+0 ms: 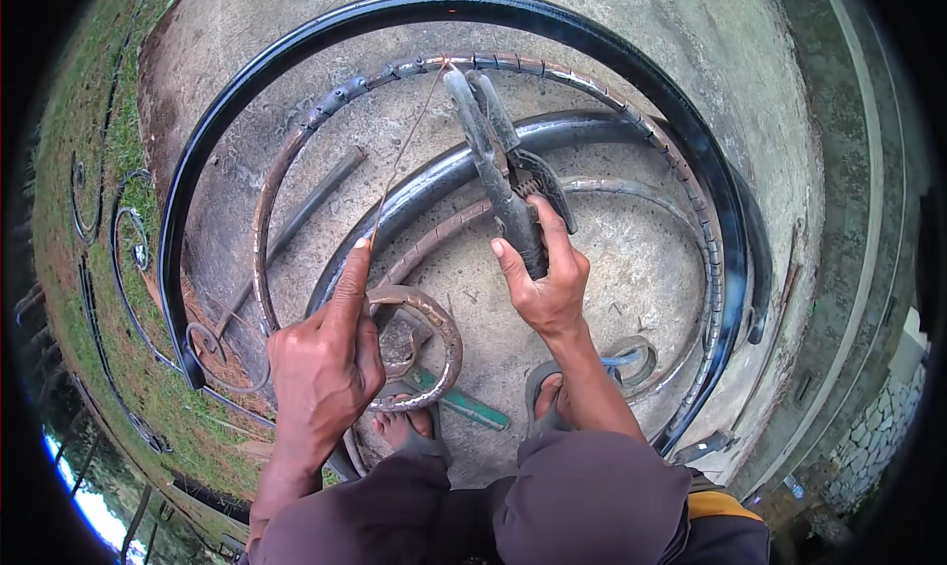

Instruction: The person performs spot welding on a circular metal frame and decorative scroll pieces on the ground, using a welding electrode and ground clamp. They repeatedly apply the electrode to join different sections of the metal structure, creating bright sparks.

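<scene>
1. Two bare hands, both mine, work above a concrete slab. My left hand has its index finger stretched out and its other fingers curled in; my right hand is wrapped around a handle.
2. The right hand grips a dark clamp-type holder, its thumb on the near side and its fingers at the sprung lever. The holder points up and away from that hand.
3. A thin brown rod slants between the holder's tip and my left index fingertip, touching the fingertip. I cannot tell whether that finger pinches it or only steadies it, nor how firmly the holder bites.
4. Beyond both hands curves a notched metal ring, the holder's tip close over it. A broader black hoop arcs outside it.
5. Just right of the left hand is a scroll of metal; a green bar lies below and between the hands.
6. I judge the step in hand to be seating or straightening the rod; the next move calls for a steady right wrist and a left finger kept clear of the rod's tip.
</scene>
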The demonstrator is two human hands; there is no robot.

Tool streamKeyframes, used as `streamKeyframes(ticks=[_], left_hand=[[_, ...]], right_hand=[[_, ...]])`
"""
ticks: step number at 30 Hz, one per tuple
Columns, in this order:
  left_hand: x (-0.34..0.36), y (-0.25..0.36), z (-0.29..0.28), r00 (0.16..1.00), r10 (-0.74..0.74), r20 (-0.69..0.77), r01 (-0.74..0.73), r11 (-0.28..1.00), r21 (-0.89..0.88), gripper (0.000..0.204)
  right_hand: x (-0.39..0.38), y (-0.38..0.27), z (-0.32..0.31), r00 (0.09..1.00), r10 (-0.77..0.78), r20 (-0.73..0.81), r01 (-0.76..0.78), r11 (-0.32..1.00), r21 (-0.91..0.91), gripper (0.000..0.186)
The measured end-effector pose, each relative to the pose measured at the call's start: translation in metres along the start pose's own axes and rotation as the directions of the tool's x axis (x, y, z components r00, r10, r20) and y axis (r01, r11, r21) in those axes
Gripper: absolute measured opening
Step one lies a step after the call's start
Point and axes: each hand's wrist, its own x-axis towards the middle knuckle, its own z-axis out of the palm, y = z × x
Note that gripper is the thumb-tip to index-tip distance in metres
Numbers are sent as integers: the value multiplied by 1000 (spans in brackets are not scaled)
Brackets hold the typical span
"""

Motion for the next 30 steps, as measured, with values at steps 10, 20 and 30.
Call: streamKeyframes(ticks=[10,20,30], left_hand=[[-1,-4,1,999,46,-26,-45,999,14,70],[-2,-4,0,997,72,-37,-71,997,24,72],[0,-2,-2,997,73,-16,-73,997,26,73]], right_hand=[[6,1,2,1000,5,10,-5,1000,14,56],[3,3,4,999,18,26,-19,999,45,58],[4,7,7,986,-162,-39,157,982,-101,55]])
